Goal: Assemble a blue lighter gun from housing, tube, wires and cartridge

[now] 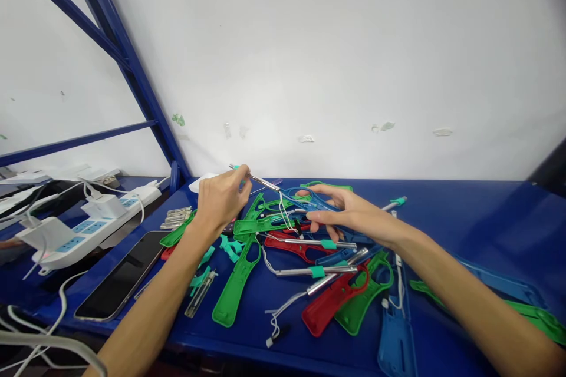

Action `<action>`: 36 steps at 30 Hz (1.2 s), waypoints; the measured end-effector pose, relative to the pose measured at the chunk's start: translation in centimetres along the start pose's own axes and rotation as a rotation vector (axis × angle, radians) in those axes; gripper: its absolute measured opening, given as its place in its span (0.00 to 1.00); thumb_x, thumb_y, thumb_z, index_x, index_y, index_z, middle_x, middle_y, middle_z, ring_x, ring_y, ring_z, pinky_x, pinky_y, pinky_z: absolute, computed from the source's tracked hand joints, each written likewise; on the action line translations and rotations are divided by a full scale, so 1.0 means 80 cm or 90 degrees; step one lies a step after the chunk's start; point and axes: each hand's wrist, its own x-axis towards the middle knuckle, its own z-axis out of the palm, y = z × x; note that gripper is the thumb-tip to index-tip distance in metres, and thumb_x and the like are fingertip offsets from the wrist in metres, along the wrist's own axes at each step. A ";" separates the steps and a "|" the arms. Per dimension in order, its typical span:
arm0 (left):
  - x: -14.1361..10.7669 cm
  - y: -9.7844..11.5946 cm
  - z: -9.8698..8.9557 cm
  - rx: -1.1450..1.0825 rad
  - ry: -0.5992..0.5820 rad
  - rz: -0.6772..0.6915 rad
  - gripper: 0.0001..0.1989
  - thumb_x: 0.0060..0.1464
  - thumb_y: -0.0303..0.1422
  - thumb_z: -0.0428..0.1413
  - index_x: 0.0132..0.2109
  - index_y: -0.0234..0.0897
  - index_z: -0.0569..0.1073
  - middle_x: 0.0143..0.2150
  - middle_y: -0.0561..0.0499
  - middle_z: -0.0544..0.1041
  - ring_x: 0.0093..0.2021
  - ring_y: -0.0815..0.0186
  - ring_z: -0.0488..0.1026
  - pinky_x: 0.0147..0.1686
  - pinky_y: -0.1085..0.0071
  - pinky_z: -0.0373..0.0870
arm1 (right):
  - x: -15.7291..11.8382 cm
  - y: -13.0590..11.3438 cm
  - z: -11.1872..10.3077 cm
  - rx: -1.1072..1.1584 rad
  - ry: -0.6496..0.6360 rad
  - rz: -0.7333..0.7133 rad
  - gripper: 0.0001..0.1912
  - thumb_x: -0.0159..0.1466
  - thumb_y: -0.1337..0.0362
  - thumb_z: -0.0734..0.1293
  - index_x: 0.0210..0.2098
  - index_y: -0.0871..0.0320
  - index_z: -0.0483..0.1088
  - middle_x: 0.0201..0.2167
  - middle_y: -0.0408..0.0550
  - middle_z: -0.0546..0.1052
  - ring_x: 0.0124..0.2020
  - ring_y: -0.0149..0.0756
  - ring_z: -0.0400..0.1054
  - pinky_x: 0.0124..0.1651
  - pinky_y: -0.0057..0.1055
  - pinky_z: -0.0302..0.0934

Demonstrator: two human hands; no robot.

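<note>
My left hand (223, 197) pinches a thin silver metal rod (264, 181) near its far left end, where a bit of teal shows. White wires hang from the rod's right end. My right hand (338, 209) has its fingers curled round a blue plastic piece (297, 195) that meets the rod's right end. Beneath both hands lie green plastic shells (234, 288), red shells (329, 305) and blue shells (397, 330). Several more rods with teal tape (316, 271) and white wires lie among them.
A black-screened phone (121, 274) lies at the left of the blue table (442, 206). Beyond it is a white power strip (99, 227) with chargers and cables. Teal clips (231, 248) and small metal parts (201, 294) lie near my left forearm. A white wall (331, 70) stands behind.
</note>
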 end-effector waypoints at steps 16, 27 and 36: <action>0.003 0.011 -0.002 -0.103 0.020 -0.074 0.18 0.73 0.42 0.64 0.62 0.37 0.77 0.59 0.43 0.81 0.52 0.57 0.83 0.52 0.55 0.85 | 0.001 0.003 -0.002 -0.058 0.028 -0.018 0.27 0.77 0.48 0.73 0.68 0.54 0.71 0.43 0.45 0.82 0.29 0.33 0.74 0.40 0.38 0.76; 0.003 0.015 -0.003 -0.162 0.039 -0.105 0.19 0.73 0.42 0.64 0.63 0.37 0.77 0.59 0.43 0.81 0.52 0.57 0.83 0.51 0.55 0.85 | -0.002 -0.003 -0.004 -0.074 0.044 -0.026 0.25 0.77 0.48 0.73 0.66 0.54 0.73 0.43 0.45 0.83 0.31 0.34 0.75 0.44 0.41 0.77; 0.001 0.013 0.003 -0.172 0.068 -0.087 0.19 0.73 0.42 0.64 0.63 0.37 0.77 0.59 0.43 0.81 0.52 0.57 0.83 0.51 0.55 0.85 | -0.002 0.000 -0.004 -0.059 0.039 -0.013 0.19 0.79 0.49 0.71 0.60 0.56 0.75 0.40 0.43 0.81 0.27 0.29 0.70 0.32 0.30 0.72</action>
